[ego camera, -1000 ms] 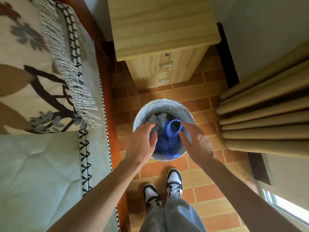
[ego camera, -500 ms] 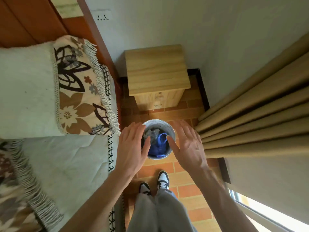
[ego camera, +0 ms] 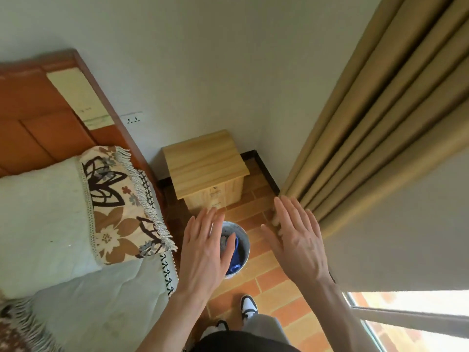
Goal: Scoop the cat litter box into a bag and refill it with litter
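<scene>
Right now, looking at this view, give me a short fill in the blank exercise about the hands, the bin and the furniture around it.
1. The blue bag lies inside the round ____ on the floor.
2. Both the left hand and the right hand hold ____.
3. The wooden nightstand stands between the bed and the ____.
4. The floor is laid with ____-coloured tiles.

Missing words: bin; nothing; curtain; orange

A blue bag (ego camera: 234,255) sits in a white speckled bin (ego camera: 245,246) on an orange-brown brick-patterned floor (ego camera: 276,283), beside a pale wood nightstand (ego camera: 205,166), tan curtains (ego camera: 380,118), a cream throw (ego camera: 119,207) with brown and black flowers, a reddish-brown headboard (ego camera: 38,123), and black-and-white shoes (ego camera: 248,307).
</scene>
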Demonstrator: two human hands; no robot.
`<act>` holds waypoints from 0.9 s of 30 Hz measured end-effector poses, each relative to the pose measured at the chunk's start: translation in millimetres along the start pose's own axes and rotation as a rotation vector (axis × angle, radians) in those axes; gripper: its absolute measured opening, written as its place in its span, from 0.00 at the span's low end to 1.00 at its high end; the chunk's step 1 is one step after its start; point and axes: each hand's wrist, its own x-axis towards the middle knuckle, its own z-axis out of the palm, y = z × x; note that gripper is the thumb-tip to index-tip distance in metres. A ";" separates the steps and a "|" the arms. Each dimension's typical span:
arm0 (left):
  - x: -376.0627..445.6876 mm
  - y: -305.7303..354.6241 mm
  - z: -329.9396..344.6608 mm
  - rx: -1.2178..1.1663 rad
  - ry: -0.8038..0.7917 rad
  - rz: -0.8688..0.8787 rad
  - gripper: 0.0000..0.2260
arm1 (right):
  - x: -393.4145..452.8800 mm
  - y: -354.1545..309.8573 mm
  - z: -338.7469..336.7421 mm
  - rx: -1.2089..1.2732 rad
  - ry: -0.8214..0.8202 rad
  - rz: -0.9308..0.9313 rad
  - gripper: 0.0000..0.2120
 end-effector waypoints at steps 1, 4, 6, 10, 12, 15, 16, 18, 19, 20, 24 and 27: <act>-0.6 2.7 -2.1 -0.010 -0.006 0.023 0.27 | -7.1 0.2 -2.8 -0.016 0.001 0.029 0.33; -1.8 13.3 -3.3 -0.007 -0.024 0.080 0.27 | -27.7 3.8 -9.0 -0.038 0.015 0.126 0.33; -1.2 24.9 -4.8 -0.021 -0.022 0.120 0.27 | -43.4 7.4 -13.7 -0.059 0.023 0.195 0.33; 1.6 56.5 -7.1 -0.070 -0.015 0.248 0.26 | -79.5 17.0 -28.1 -0.081 0.069 0.341 0.34; -1.4 75.0 -8.0 -0.072 -0.038 0.330 0.26 | -100.4 21.4 -36.6 -0.085 0.087 0.403 0.33; -12.1 108.1 -9.3 -0.110 -0.058 0.449 0.26 | -134.9 29.6 -50.0 -0.087 0.134 0.502 0.33; -16.2 120.6 -9.0 -0.132 -0.065 0.484 0.26 | -147.3 33.6 -53.9 -0.090 0.151 0.539 0.33; -24.7 146.4 -6.8 -0.174 -0.077 0.549 0.26 | -173.2 43.7 -59.9 -0.100 0.174 0.613 0.33; -30.2 160.0 -5.4 -0.186 -0.079 0.583 0.26 | -187.4 49.3 -62.4 -0.101 0.188 0.649 0.33; -36.0 173.9 -3.6 -0.191 -0.080 0.617 0.26 | -202.3 55.1 -65.4 -0.102 0.204 0.684 0.33; -69.0 233.9 5.6 -0.220 -0.085 0.753 0.26 | -267.0 79.1 -79.3 -0.128 0.229 0.810 0.33; -103.4 283.5 17.3 -0.241 -0.117 0.858 0.26 | -318.1 96.2 -90.9 -0.138 0.239 0.913 0.33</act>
